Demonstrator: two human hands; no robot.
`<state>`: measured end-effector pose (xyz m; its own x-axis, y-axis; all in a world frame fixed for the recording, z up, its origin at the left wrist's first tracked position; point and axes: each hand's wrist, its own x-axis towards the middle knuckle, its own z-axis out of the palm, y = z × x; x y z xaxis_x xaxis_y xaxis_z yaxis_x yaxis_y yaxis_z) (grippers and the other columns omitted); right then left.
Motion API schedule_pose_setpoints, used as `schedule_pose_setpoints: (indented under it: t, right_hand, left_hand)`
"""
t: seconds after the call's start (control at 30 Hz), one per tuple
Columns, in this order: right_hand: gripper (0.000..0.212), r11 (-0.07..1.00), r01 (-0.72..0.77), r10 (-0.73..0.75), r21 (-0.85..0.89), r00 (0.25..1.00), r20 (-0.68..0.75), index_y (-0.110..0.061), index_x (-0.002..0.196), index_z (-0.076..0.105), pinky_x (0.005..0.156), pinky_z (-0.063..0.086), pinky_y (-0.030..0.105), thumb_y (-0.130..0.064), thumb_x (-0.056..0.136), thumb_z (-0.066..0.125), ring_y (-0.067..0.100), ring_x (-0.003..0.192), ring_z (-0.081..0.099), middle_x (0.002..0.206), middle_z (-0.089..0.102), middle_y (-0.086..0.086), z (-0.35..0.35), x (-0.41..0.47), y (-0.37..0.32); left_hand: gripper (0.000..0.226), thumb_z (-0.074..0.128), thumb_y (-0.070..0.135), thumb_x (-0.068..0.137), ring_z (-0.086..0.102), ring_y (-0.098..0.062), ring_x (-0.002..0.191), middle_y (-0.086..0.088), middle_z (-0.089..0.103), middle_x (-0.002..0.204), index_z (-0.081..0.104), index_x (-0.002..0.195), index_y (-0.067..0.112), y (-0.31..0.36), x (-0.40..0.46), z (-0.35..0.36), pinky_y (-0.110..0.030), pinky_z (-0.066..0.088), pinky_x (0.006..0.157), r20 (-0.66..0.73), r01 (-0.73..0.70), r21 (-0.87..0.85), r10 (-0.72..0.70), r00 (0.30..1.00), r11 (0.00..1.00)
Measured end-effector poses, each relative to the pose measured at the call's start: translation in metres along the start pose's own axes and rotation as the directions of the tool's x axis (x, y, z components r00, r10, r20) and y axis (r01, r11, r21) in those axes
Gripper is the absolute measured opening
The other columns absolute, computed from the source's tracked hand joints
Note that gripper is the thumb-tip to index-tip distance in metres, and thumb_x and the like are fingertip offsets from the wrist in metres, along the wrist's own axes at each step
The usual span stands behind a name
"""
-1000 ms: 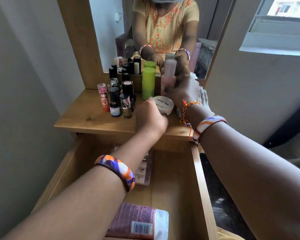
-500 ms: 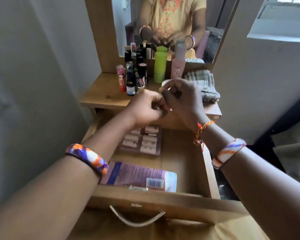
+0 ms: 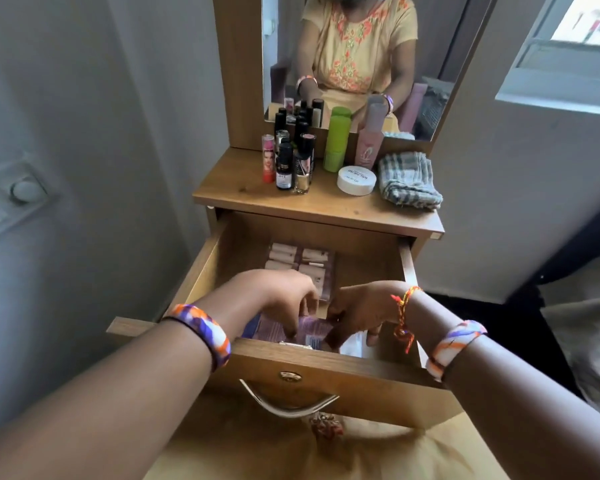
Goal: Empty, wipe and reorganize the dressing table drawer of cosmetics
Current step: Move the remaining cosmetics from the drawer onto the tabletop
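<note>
Soft daylight enters from the window (image 3: 565, 53), up and right of the right hand (image 3: 361, 315), which is motion-blurred like the left hand (image 3: 278, 296). The drawer (image 3: 326, 367) interior beneath them is shadowed. Wide-angle distortion bends the edges; forearms nearest the camera look soft.

Both hands lowered, left hand (image 3: 284, 296) fingers curled, right hand (image 3: 359, 315) likewise

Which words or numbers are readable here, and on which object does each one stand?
White round jar: print on the lid, too blurred to read.
Small black bottle: label too small.
Pink tube in the drawer: text and barcode, unreadable.
Nothing else bears legible text.
</note>
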<state>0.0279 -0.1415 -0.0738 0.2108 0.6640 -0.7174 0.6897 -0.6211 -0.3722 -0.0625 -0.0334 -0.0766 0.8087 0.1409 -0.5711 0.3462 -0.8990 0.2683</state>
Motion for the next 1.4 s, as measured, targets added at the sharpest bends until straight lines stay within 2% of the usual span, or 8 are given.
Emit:
schedule_pose_setpoints:
  t: [0.07, 0.27, 0.33, 0.4, 0.47, 0.7, 0.93, 1.4]
  right_hand:
    - [0.042, 0.994, 0.002, 0.000, 0.107, 1.000, -0.014, -0.001, 0.119, 0.060, 0.071, 0.057, 0.031, -0.024, 0.084, 0.067, 0.024, 0.093, 0.059, 0.117, 0.062, 0.019, -0.005, 0.005, 0.003]
    - [0.015, 0.868, 0.287, -0.190, 0.406, 0.946, -0.263, -0.008, 0.095, 0.062, 0.064, 0.057, 0.030, -0.013, 0.082, 0.067, 0.022, 0.077, 0.062, 0.088, 0.063, 0.012, -0.035, -0.016, -0.022]
    - [0.025, 0.770, 0.391, -0.184, 0.504, 0.893, -0.411, -0.008, 0.097, 0.062, 0.073, 0.057, 0.039, -0.020, 0.078, 0.072, 0.023, 0.079, 0.063, 0.091, 0.066, 0.013, -0.043, -0.011, -0.042]
    - [0.035, 0.691, 0.456, -0.112, 0.561, 0.834, -0.540, -0.006, 0.092, 0.063, 0.073, 0.058, 0.041, -0.031, 0.072, 0.077, 0.020, 0.073, 0.065, 0.083, 0.067, 0.012, -0.046, -0.003, -0.064]
    - [0.038, 0.583, 0.495, -0.036, 0.644, 0.808, -0.589, -0.004, 0.089, 0.061, 0.065, 0.058, 0.035, -0.033, 0.071, 0.078, 0.019, 0.067, 0.063, 0.082, 0.065, 0.012, -0.049, 0.009, -0.086]
    - [0.062, 0.309, 0.473, 0.117, 0.825, 0.842, -0.527, 0.004, 0.116, 0.056, 0.051, 0.057, 0.031, -0.038, 0.075, 0.074, 0.031, 0.090, 0.066, 0.114, 0.061, 0.020, -0.061, 0.058, -0.131]
    - [0.040, 0.122, 0.476, 0.050, 0.871, 0.874, -0.484, 0.005, 0.118, 0.054, 0.058, 0.055, 0.025, -0.027, 0.093, 0.053, 0.018, 0.065, 0.056, 0.093, 0.057, 0.017, -0.060, 0.065, -0.126]
    - [0.008, 0.743, 0.242, 0.085, 0.624, 0.891, -0.447, -0.008, 0.079, 0.058, 0.045, 0.048, 0.021, -0.005, 0.085, 0.062, 0.012, 0.047, 0.048, 0.062, 0.053, 0.007, -0.039, 0.048, -0.033]
  left_hand:
    - [0.055, 0.076, 0.012, 0.073, 0.059, -0.016, 0.106, -0.001, 0.061, 0.120, 0.055, 0.123, 0.017, -0.005, -0.006, -0.011, -0.025, 0.051, 0.083, -0.088, -0.047, -0.077, 0.040, 0.995, 0.996]
    - [0.045, 0.072, 0.014, 0.079, 0.055, -0.012, 0.108, -0.002, 0.060, 0.122, 0.059, 0.122, 0.016, -0.018, -0.050, -0.067, -0.013, 0.044, 0.078, -0.472, -0.175, -0.327, 0.000, 0.882, 0.929]
    - [0.045, 0.072, 0.020, 0.078, 0.055, -0.016, 0.110, 0.002, 0.059, 0.120, 0.059, 0.121, 0.023, -0.027, -0.055, -0.075, -0.023, 0.045, 0.087, -0.712, -0.175, -0.351, -0.141, 0.687, 0.920]
    - [0.051, 0.075, 0.024, 0.072, 0.056, -0.023, 0.110, -0.001, 0.058, 0.118, 0.059, 0.120, 0.022, -0.040, -0.051, -0.077, -0.037, 0.046, 0.094, -0.890, -0.119, -0.346, -0.285, 0.357, 0.931]
    - [0.056, 0.075, 0.024, 0.070, 0.054, -0.024, 0.111, -0.006, 0.056, 0.122, 0.056, 0.122, 0.017, -0.051, -0.046, -0.074, -0.038, 0.047, 0.096, -0.876, -0.194, -0.478, -0.452, 0.167, 0.857]
    - [0.064, 0.069, 0.017, 0.082, 0.059, -0.024, 0.113, -0.013, 0.060, 0.124, 0.041, 0.139, 0.019, -0.081, -0.036, -0.052, -0.038, 0.046, 0.097, -0.570, -0.529, -0.797, -0.652, 0.500, 0.291]
    - [0.043, 0.061, -0.008, 0.083, 0.056, -0.017, 0.101, -0.015, 0.062, 0.120, 0.056, 0.125, -0.003, -0.100, -0.023, -0.067, -0.030, 0.045, 0.096, -0.623, -0.505, -0.774, -0.598, 0.504, 0.382]
    - [0.056, 0.054, -0.016, 0.076, 0.053, -0.013, 0.102, -0.007, 0.058, 0.119, 0.054, 0.128, 0.003, -0.098, -0.021, -0.078, -0.018, 0.046, 0.077, -0.661, -0.422, -0.750, -0.552, 0.509, 0.510]
